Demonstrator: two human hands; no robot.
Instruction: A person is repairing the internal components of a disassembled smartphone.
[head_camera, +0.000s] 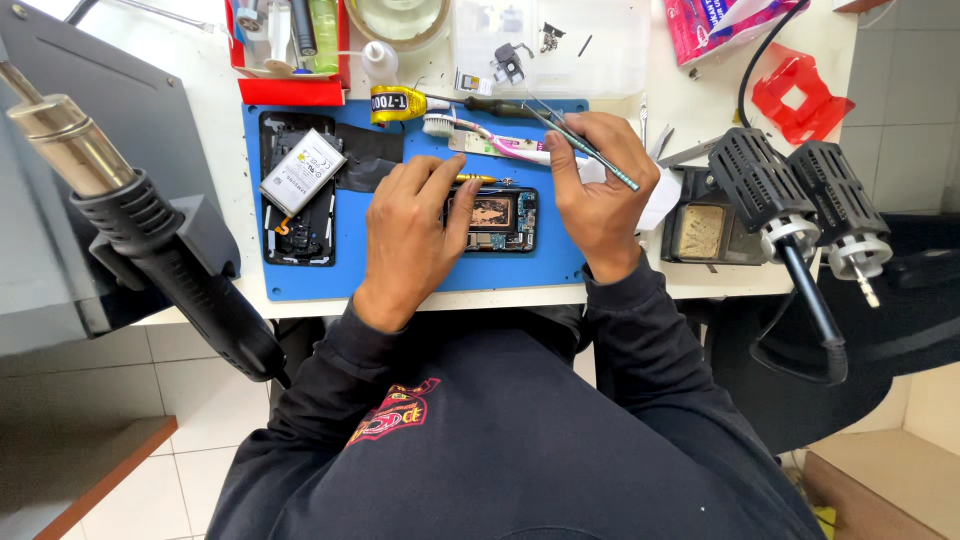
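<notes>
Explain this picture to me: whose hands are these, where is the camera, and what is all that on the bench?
The one camera sits on a person's head, looking down at their own two hands. The left hand steadies an opened phone on a blue work mat and seems to pinch a small yellow-handled tool. The right hand holds thin tweezers. A second opened phone with a loose battery lies to the left, and a toothbrush lies behind. A hot-air gun hangs at far left; two soldering handles rest at right.

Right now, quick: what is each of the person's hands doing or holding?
Left hand: closed on a yellow-handled tool, resting on the opened phone.
Right hand: closed, holding tweezers.
</notes>
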